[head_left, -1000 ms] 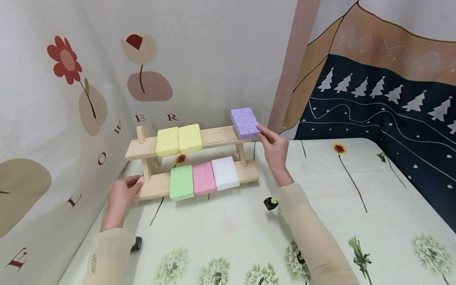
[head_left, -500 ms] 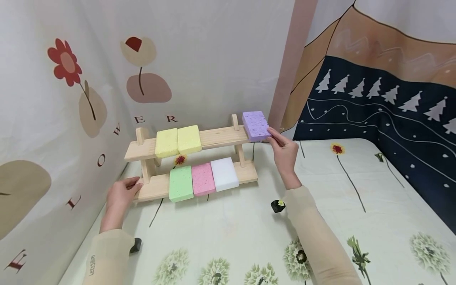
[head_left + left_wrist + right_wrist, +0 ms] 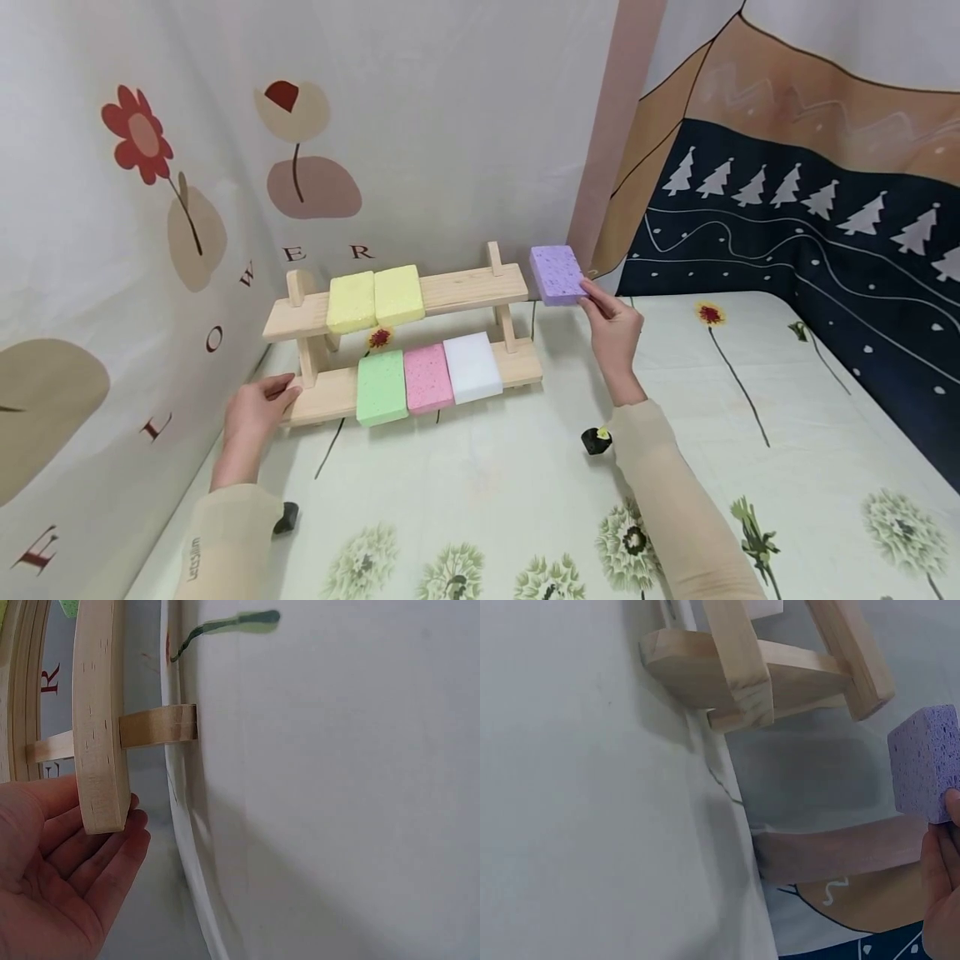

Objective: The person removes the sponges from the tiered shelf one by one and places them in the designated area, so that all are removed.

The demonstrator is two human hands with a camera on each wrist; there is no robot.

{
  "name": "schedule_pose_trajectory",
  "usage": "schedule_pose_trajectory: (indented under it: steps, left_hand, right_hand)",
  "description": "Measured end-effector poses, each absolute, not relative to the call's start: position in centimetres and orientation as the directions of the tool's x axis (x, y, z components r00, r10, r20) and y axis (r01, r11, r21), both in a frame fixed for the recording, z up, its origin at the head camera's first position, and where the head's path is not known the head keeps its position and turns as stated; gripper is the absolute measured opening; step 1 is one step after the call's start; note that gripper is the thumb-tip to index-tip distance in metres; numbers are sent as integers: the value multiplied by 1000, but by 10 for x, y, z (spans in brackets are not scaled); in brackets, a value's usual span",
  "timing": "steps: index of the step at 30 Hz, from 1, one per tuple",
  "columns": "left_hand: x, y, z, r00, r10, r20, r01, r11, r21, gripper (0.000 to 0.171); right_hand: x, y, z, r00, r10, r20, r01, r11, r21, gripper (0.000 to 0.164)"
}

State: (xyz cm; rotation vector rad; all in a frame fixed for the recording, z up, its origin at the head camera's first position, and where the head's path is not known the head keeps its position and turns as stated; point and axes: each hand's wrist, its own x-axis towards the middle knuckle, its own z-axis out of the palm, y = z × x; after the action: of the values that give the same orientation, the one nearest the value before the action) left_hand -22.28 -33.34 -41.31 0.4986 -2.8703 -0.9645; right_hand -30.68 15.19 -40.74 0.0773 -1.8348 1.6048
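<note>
My right hand (image 3: pixel 617 335) pinches a purple sponge (image 3: pixel 557 273) by its right front corner, holding it in the air just off the right end of a two-tier wooden rack (image 3: pixel 474 287). In the right wrist view the sponge (image 3: pixel 924 763) is apart from the wood. My left hand (image 3: pixel 258 414) grips the left end of the rack's lower board; the left wrist view shows the thumb and fingers about that board end (image 3: pixel 103 735). Two yellow sponges (image 3: pixel 375 298) lie side by side on the upper board. On the lower board rest a green sponge (image 3: pixel 382 387), a pink sponge (image 3: pixel 428 378) and a white sponge (image 3: pixel 473 367).
The rack stands on a pale flowered cloth (image 3: pixel 480 492), close to a white printed curtain (image 3: pixel 450 125) behind and at the left. A dark curtain with trees (image 3: pixel 787 225) hangs at the right. Black wrist devices (image 3: pixel 596 440) show beside both sleeves.
The purple sponge has moved right and a little down with my right hand, from over the upper board's right end to beyond it. My left hand has stayed on the rack.
</note>
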Motion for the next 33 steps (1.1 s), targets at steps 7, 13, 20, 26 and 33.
schedule_pose_trajectory:
  steps: [7, 13, 20, 26, 33]
  left_hand:
    - [-223, -335, -415, -943, -331, -37, -286, 748, 598, 46]
    - [-223, -334, -416, -939, -341, -36, -294, 744, 600, 45]
    - [-224, -336, -416, -940, -339, -40, -295, 747, 596, 46]
    - [-224, -336, -416, -940, -340, -38, -295, 749, 593, 46]
    - [-224, -335, -417, -941, -338, -36, -291, 747, 598, 46]
  right_hand:
    - [-302, 156, -409, -775, 388, 499, -446, 225, -867, 27]
    - [-305, 162, -419, -785, 408, 466, -421, 200, -885, 26]
    - [-312, 169, -434, -795, 439, 418, -356, 221, -908, 25]
    - [-311, 172, -440, -819, 452, 353, -255, 264, -930, 23]
    - [-310, 176, -446, -848, 446, 286, -143, 326, -935, 22]
